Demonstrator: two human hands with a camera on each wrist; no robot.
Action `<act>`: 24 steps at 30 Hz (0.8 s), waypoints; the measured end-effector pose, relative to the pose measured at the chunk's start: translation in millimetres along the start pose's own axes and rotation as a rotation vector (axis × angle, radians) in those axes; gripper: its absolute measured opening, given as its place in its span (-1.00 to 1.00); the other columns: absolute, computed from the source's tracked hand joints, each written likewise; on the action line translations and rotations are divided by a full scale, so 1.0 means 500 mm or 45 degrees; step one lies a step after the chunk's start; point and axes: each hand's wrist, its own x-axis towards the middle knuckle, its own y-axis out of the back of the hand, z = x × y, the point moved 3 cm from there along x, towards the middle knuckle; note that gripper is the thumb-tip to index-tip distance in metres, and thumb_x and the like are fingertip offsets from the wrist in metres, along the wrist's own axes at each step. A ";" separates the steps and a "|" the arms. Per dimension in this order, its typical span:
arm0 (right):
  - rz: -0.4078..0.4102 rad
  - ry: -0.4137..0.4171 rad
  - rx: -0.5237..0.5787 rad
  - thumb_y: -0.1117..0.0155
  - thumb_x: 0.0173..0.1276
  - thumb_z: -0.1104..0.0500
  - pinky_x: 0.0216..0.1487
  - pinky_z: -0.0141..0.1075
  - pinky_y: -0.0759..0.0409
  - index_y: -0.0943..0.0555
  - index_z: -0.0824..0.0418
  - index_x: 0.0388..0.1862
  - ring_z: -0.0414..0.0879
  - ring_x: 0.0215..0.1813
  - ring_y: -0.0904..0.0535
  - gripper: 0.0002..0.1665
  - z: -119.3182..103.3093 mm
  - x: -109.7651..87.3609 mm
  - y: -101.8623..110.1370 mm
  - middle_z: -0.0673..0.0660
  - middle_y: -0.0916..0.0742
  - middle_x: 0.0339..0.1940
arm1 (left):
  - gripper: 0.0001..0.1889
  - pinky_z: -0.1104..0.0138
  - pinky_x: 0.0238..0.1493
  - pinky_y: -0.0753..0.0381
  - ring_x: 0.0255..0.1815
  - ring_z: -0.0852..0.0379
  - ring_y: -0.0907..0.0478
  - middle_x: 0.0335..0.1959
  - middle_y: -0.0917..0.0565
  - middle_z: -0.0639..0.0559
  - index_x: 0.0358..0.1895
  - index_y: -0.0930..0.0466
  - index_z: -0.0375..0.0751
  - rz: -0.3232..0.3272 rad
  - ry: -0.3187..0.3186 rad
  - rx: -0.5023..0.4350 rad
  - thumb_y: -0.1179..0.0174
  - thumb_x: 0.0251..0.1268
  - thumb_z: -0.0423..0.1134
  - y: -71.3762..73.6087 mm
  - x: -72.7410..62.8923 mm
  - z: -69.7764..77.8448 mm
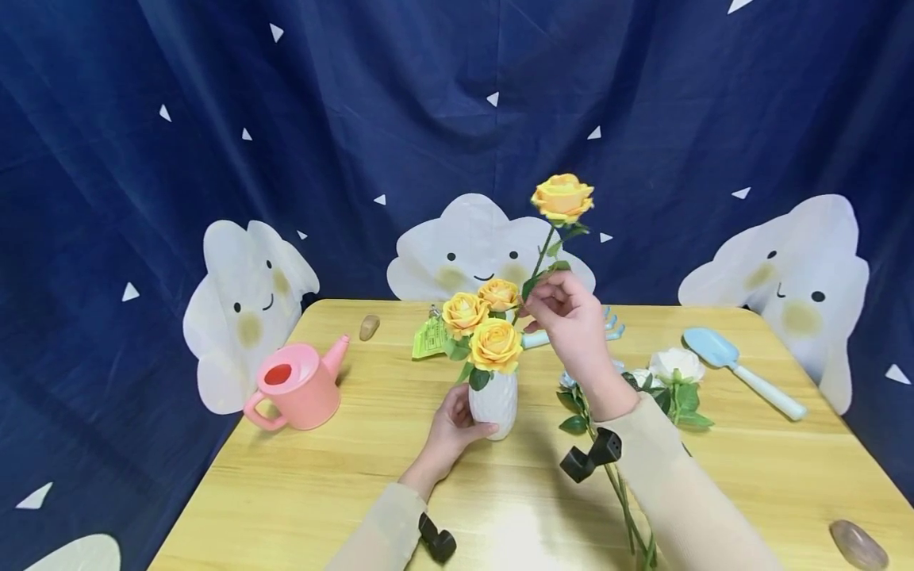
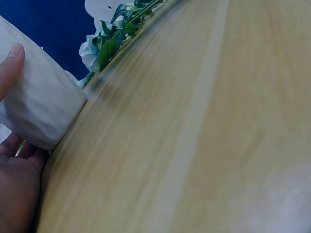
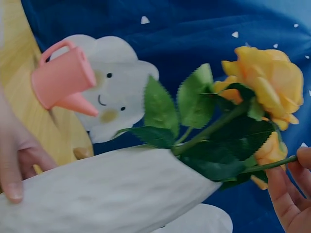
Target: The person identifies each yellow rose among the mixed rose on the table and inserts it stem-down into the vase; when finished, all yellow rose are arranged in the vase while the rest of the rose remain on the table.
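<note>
A white textured vase [image 1: 495,406] stands on the table, holding several yellow roses [image 1: 495,346]. My left hand [image 1: 451,424] grips its lower part, thumb across the near side and fingers around the left. Above and right of the vase's mouth, my right hand [image 1: 571,321] pinches the green stem [image 3: 272,165] of another yellow rose [image 1: 562,198], whose bloom rises over the others. In the right wrist view that stem slants toward the vase's opening; leaves hide its lower end. The left wrist view shows the vase base [image 2: 53,107] on the tabletop.
A pink watering can [image 1: 303,388] stands at left, near a brown stone [image 1: 369,327] and a green packet [image 1: 429,339]. White roses [image 1: 674,366] with long stems lie right, partly under my right forearm. Beyond are a blue rake [image 1: 612,325] and shovel [image 1: 714,347]. Another stone [image 1: 858,545] lies front right.
</note>
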 end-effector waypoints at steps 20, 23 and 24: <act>0.414 -0.147 0.289 -0.29 0.23 0.33 -0.54 -0.38 -0.59 -0.56 0.34 -0.28 -0.11 -0.48 -0.60 -0.88 0.060 -0.051 -0.020 0.14 -0.64 -0.48 | -0.29 0.14 0.31 -0.23 0.26 0.02 -0.32 0.19 -0.47 -0.11 0.23 -0.27 -0.23 -0.027 0.019 0.019 -0.40 -0.04 -0.42 -0.011 -0.014 0.058; 0.431 -0.120 0.280 -0.29 0.23 0.34 -0.54 -0.40 -0.58 -0.54 0.42 -0.24 -0.13 -0.48 -0.56 -0.83 0.065 -0.057 -0.028 0.07 -0.62 -0.50 | -0.29 0.15 0.31 -0.23 0.26 0.04 -0.33 0.19 -0.47 -0.10 0.23 -0.27 -0.21 -0.026 0.021 0.017 -0.40 -0.05 -0.42 -0.011 -0.014 0.056; 0.427 -0.109 0.271 -0.28 0.23 0.34 -0.54 -0.40 -0.57 -0.53 0.45 -0.22 -0.14 -0.48 -0.55 -0.80 0.066 -0.058 -0.030 0.05 -0.62 -0.50 | -0.30 0.15 0.30 -0.25 0.25 0.04 -0.34 0.18 -0.48 -0.09 0.23 -0.28 -0.20 -0.025 0.008 0.022 -0.41 -0.05 -0.41 -0.010 -0.013 0.050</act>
